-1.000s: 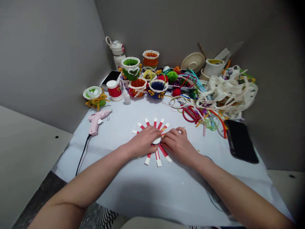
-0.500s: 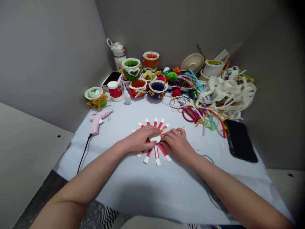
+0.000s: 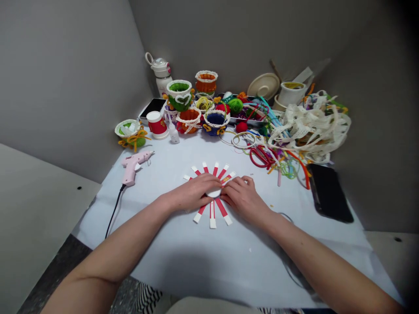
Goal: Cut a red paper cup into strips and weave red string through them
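Note:
A paper cup cut into strips (image 3: 223, 210) lies spread flat on the table like a sunburst, its red strips ending in white tips. Its round white base (image 3: 214, 192) is at the centre. My left hand (image 3: 193, 192) curves around the left side of the base, thumb near the front and fingers across the back. From the right, my right hand (image 3: 244, 197) grips the edge of the base with bent fingers. Both hands cover several of the strips on the sides.
A pink glue gun (image 3: 133, 168) with a black cord lies left. Behind stand an uncut red-and-white cup (image 3: 157, 125), a small white bottle (image 3: 173, 133) and several yarn-trimmed cups (image 3: 216, 123). Red scissors (image 3: 260, 157), lace (image 3: 307, 126) and a black phone (image 3: 330, 192) lie right.
The spread cup has turned slightly clockwise: its front strips shifted left and its back strips right. Both hands stay at the base in nearly the same place.

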The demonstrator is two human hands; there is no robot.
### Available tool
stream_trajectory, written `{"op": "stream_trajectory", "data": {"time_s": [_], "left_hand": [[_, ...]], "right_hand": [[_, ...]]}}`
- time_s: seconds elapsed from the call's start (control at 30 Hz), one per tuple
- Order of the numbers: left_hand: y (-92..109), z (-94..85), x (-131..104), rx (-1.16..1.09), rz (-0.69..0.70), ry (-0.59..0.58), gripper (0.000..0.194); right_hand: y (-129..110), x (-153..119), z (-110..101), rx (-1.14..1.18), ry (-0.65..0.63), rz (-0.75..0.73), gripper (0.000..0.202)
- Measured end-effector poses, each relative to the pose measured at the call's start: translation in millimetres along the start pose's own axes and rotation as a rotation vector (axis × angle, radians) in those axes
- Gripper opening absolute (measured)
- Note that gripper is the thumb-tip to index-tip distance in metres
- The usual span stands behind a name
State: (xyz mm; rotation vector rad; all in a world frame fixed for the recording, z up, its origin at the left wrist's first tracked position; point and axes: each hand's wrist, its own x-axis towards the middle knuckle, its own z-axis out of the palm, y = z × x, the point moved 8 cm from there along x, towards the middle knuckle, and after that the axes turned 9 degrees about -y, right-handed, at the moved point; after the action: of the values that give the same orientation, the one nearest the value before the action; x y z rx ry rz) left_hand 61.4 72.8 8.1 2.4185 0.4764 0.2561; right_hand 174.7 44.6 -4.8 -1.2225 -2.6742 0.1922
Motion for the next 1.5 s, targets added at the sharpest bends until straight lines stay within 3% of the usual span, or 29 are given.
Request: {"op": "stream_trajectory", "data": {"time_s": [0.23,0.4,0.5,0.77,1.2,1.33,1.5], "left_hand": [[2,1.0,-4,-0.025,0.048,-0.049,0.044],[-5,1.0,-3,0.039,-0.113,0.08,0.037],[-10,3.6,-1,0.076,-0.163,0.075,0.034],[-12,2.8,-1,0.014,-0.082,0.039,0.037],[-4,-2.6,-2,0.001,-0.06,0.055,0.026],[-5,-1.9,-1,0.016,-0.055,0.046,0.024],[-7,-2.3,-1,0.008,-0.064,0.053,0.024]], "right_hand": [[-1,-6,2,0.041,-0.073,0.009,0.021],[-1,-6,3,0.045,-0.055,-0.004,0.017],[-2,-7,3,0.045,-0.072,0.005,0.017],[-5,-14,0,-0.016,-0.114,0.033,0.015],[-5,-17,4,0.173,-0.103,0.046,0.014],[-8,-28,2,0.272,-0.104,0.04,0.019],[-18,-53,-9,0.163,-0.046,0.056,0.019]]}}
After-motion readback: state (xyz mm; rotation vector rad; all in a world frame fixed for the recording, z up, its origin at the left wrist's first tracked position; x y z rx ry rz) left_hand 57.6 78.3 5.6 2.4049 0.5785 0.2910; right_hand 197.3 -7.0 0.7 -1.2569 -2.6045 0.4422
